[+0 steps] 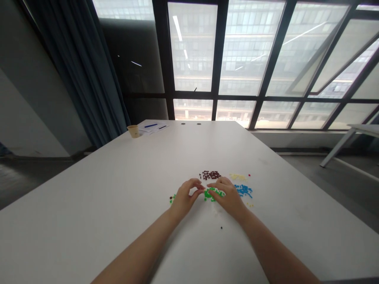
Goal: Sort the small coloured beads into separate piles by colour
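Note:
My left hand (186,196) is held in a pinch over the white table, its thumb and fingertips meeting at the left edge of a pile of small green pieces (209,195). Whatever lies in that pinch is too small to make out. Facing it, my right hand (230,196) arches over the same green pile, thumb and index finger apart with green showing between them. Small blue pieces (244,191) lie just right of my right hand. Beyond both hands is a heap of dark brown pieces (211,175). A few green bits and a dark piece (171,198) lie beside my left hand.
Pale yellow pieces (238,177) and one red piece (249,175) lie past the blue ones. A tiny black piece (221,227) sits between my forearms. A paper cup (134,131), papers (162,128) and a blue pen (151,125) rest at the table's far left.

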A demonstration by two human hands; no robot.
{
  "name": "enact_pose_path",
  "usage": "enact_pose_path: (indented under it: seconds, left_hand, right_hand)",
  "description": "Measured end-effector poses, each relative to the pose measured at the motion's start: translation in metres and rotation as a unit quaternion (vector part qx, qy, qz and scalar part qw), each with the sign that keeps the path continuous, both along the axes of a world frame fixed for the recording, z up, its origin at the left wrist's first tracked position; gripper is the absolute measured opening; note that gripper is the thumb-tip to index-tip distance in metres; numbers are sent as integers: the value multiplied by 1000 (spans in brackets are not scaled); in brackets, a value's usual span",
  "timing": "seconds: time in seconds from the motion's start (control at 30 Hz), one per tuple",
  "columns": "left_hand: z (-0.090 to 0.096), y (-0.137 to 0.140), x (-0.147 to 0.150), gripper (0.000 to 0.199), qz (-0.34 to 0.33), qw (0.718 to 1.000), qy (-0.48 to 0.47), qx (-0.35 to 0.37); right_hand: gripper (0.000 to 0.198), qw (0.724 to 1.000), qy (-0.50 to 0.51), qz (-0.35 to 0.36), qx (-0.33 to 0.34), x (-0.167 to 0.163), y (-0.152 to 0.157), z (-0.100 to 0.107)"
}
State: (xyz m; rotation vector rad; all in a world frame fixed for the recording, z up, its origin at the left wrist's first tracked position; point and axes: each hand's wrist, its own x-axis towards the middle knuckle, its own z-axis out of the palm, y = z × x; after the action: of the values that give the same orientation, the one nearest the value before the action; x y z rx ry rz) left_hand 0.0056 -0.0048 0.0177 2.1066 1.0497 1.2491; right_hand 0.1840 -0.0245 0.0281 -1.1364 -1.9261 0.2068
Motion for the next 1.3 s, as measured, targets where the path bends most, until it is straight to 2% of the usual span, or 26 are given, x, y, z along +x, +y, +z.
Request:
enact_pose_path:
  seconds: [0.27, 0.37, 0.43, 0.5, 0.6, 0.67, 0.73, 0.87, 0.97, 1.07, 1.13, 1.2, 1.3]
  left_hand:
    - [0, -2, 7, 15, -13, 1000, 5, -25]
    - [0, 0, 7, 19, -9, 999, 12, -36]
    - [1, 2, 4, 22, -3, 999, 21, -42]
    - [3, 5, -2, 22, 9, 998, 30, -45]
    - [5, 13, -11, 20, 41, 998, 36, -43]
    - [4, 18, -16, 19, 61, 997, 36, -41]
    - [2, 21, -18, 19, 74, 996, 35, -41]
    - [0, 22, -17, 20, 72, 996, 40, -47]
    - [5, 24, -21, 23, 75, 994, 43, -60]
    - [13, 34, -40, 25, 107, 990, 54, -78]
    - [18, 44, -59, 24, 128, 981, 92, -110]
    - [19, 52, -78, 24, 110, 963, 163, -184]
    - [12, 59, -94, 22, 57, 928, 248, -272]
  right_hand:
    - [8, 999, -32, 12, 12, -11, -2, 0]
    - [8, 999, -41, 0, 18, 0, 4, 3]
    - [10, 997, -43, -58, 19, 25, 13, 3]
    - [10, 983, -46, -175, -2, 62, 24, 0]
    - [15, 924, -81, -369, -62, 118, 38, -15]
    - [19, 893, -106, -424, -108, 140, 45, -28]
    - [21, 884, -124, -427, -143, 147, 50, -41]
    - [22, 887, -134, -407, -169, 142, 58, -55]
    - [24, 897, -91, -399, -167, 143, 59, -54]
    - [31, 904, 14, -405, -132, 148, 54, -43]
    - [37, 900, 83, -413, -113, 149, 49, -34]
    - [40, 897, 120, -411, -106, 148, 45, -27]
    - [36, 910, 69, -391, -119, 145, 44, -27]
